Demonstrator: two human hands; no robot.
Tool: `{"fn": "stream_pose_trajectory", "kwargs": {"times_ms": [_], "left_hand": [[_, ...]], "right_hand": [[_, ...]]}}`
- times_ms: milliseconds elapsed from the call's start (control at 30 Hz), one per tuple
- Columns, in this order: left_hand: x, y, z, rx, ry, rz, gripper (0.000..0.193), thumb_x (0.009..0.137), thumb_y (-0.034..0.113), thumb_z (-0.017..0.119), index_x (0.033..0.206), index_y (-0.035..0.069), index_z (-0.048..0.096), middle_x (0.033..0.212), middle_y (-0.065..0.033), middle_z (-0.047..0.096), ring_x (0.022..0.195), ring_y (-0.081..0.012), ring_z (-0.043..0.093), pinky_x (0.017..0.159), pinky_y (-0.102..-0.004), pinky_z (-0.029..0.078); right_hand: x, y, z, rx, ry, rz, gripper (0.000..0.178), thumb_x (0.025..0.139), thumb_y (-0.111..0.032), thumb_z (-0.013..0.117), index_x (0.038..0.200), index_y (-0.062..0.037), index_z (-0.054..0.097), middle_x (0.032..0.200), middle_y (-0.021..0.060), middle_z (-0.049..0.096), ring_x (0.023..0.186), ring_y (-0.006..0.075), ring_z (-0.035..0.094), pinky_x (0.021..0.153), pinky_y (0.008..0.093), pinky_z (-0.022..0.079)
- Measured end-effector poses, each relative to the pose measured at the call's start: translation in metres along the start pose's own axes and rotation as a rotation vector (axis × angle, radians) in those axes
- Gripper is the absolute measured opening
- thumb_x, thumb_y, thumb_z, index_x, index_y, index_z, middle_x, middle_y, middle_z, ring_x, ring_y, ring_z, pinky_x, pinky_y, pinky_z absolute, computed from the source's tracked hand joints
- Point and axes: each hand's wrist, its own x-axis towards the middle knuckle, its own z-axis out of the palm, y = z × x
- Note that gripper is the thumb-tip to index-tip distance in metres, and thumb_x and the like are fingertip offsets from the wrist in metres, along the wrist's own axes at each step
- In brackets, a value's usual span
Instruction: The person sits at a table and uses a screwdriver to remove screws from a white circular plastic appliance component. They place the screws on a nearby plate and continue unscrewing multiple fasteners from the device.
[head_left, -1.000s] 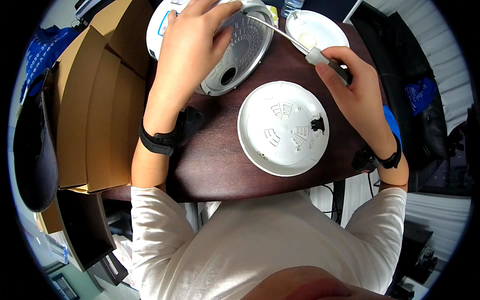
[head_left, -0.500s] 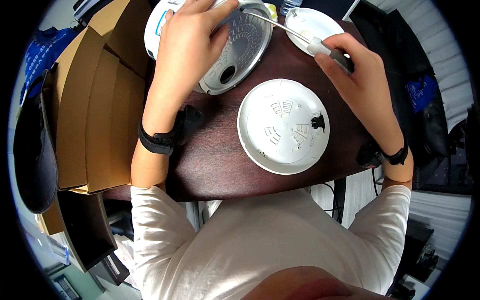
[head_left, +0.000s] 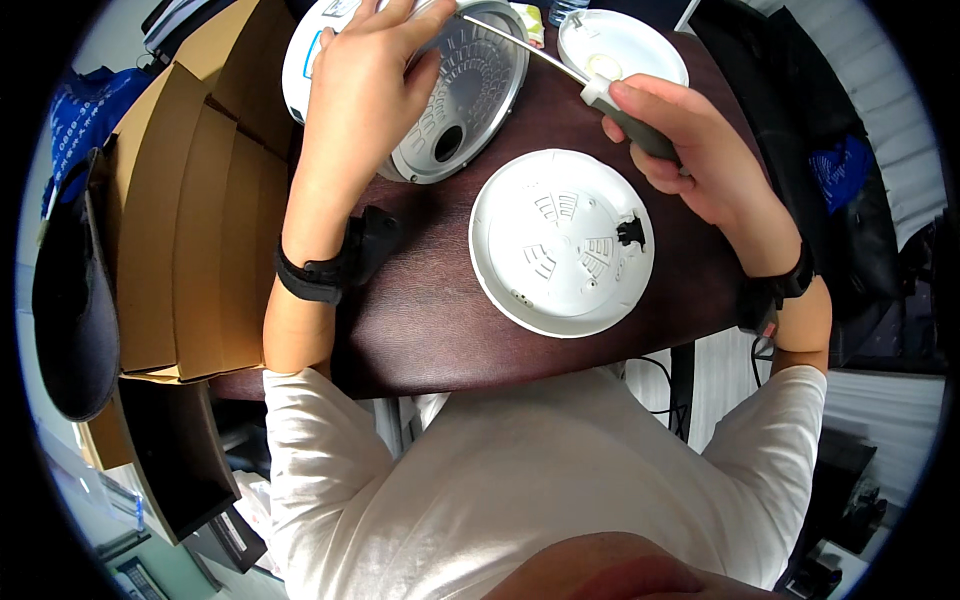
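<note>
On the dark wooden table (head_left: 420, 320), toward its far edge, the left hand (head_left: 365, 85) lies spread over a round grey metal inner lid (head_left: 465, 95) with slotted vents and one dark hole, pressing it down. The right hand (head_left: 690, 150) is closed around the grey handle of a screwdriver (head_left: 600, 88), whose thin shaft reaches across to the lid's rim near the left fingertips. Two white round plastic covers lie on the table: a large one (head_left: 560, 240) just before the person, a smaller one (head_left: 625, 45) at the far edge. Folded brown cardboard boxes (head_left: 175, 220) stand along the left side. Each wrist wears one black band.
</note>
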Motion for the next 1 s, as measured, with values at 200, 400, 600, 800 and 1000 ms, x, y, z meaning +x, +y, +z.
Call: {"fn": "stream_pose_trajectory", "kwargs": {"times_ms": [200,400,600,800,1000], "left_hand": [[-0.001,-0.01,-0.014,-0.082,-0.085,0.071,0.047,0.089,0.016,0.066,0.135,0.017,0.058,0.137,-0.017,0.056,0.135,-0.0364,0.044,0.105,-0.0437,0.042],[0.007,-0.025,-0.027,-0.469,-0.217,-0.027,0.048,0.087,0.016,0.063,0.133,0.004,0.056,0.138,-0.0219,0.053,0.132,-0.0367,0.048,0.108,-0.0439,0.039],[0.009,-0.024,-0.05,-0.586,-0.442,-0.041,0.07,0.083,0.022,0.07,0.144,0.001,0.042,0.152,-0.0303,0.029,0.146,-0.0402,0.021,0.118,-0.0425,0.019],[0.008,-0.022,-0.049,-0.357,-0.482,0.014,0.097,0.069,0.027,0.082,0.149,0.002,0.033,0.153,-0.0369,0.021,0.147,-0.0448,0.012,0.118,-0.046,0.016],[0.008,-0.034,-0.018,-0.483,-0.299,-0.032,0.09,0.069,0.027,0.08,0.145,0.001,0.039,0.151,-0.0304,0.031,0.144,-0.0419,0.025,0.117,-0.0464,0.021]], "right_hand": [[0.001,0.005,-0.008,-0.271,0.073,-0.132,0.025,0.098,-0.029,0.057,0.093,-0.0051,0.06,0.076,-0.001,0.057,0.048,0.0023,0.039,0.041,0.0191,0.026],[-0.015,0.019,-0.003,-0.797,0.262,-0.603,0.024,0.087,-0.015,0.073,0.104,-0.0009,0.063,0.089,0.01,0.07,0.079,0.0181,0.069,0.068,0.0306,0.054],[-0.017,0.022,0.014,-0.908,0.217,-0.752,0.026,0.084,-0.015,0.074,0.103,-0.0014,0.063,0.09,0.0152,0.069,0.077,0.0273,0.071,0.065,0.0331,0.055],[-0.007,0.025,0.014,-0.901,0.229,-0.804,0.027,0.083,-0.013,0.075,0.103,-0.0002,0.063,0.09,0.0152,0.069,0.075,0.0278,0.07,0.064,0.0327,0.055],[-0.007,0.03,0.01,-0.911,0.261,-0.777,0.027,0.082,-0.012,0.076,0.102,-0.0003,0.063,0.091,0.0155,0.069,0.077,0.0281,0.071,0.065,0.0325,0.056]]}}
